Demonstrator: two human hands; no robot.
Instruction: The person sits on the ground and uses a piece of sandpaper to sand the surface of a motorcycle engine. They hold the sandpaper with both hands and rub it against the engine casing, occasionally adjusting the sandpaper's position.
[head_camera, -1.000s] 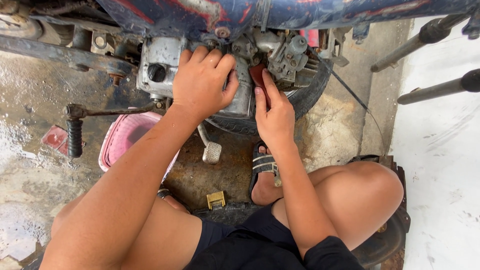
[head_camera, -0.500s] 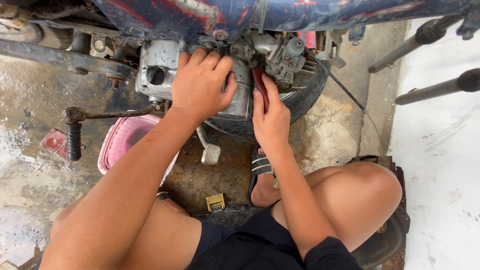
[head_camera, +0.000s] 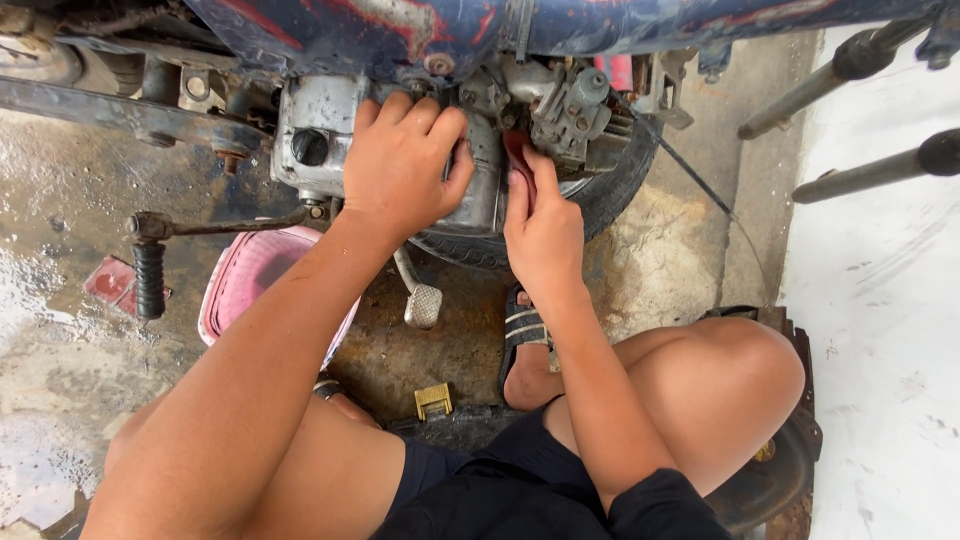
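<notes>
— Both hands are up on the engine (head_camera: 480, 150). Our left hand (head_camera: 400, 165) lies flat over the grey case, fingers spread and curled over its top edge, thumb down the right side. It presses there and grips nothing loose.

— And our right hand (head_camera: 540, 225)?

— Just beside the left, not touching it. Its fingers are straight and close together, pinching a dark red part (head_camera: 518, 160) against the engine, right by the carburettor (head_camera: 570, 110). We cannot tell whether that red piece is loose or fixed on.

— Where does the engine sit?

— Under the blue frame (head_camera: 400, 30), at the top of our view, with the tyre (head_camera: 610, 200) behind it to the right.

— What lies below our hands?

— A kick lever (head_camera: 150, 270) with a black rubber grip sticks out to the left. A foot pedal (head_camera: 422, 305) hangs under the left wrist. A pink basket (head_camera: 250, 280) stands on the wet floor (head_camera: 60, 380), partly hidden by our left forearm. A small brass piece (head_camera: 433, 400) lies between our knees, near our sandal (head_camera: 522, 335).

— And to the right?

— Two dark bars (head_camera: 860, 120) cross over a white surface, well apart from both hands.
</notes>
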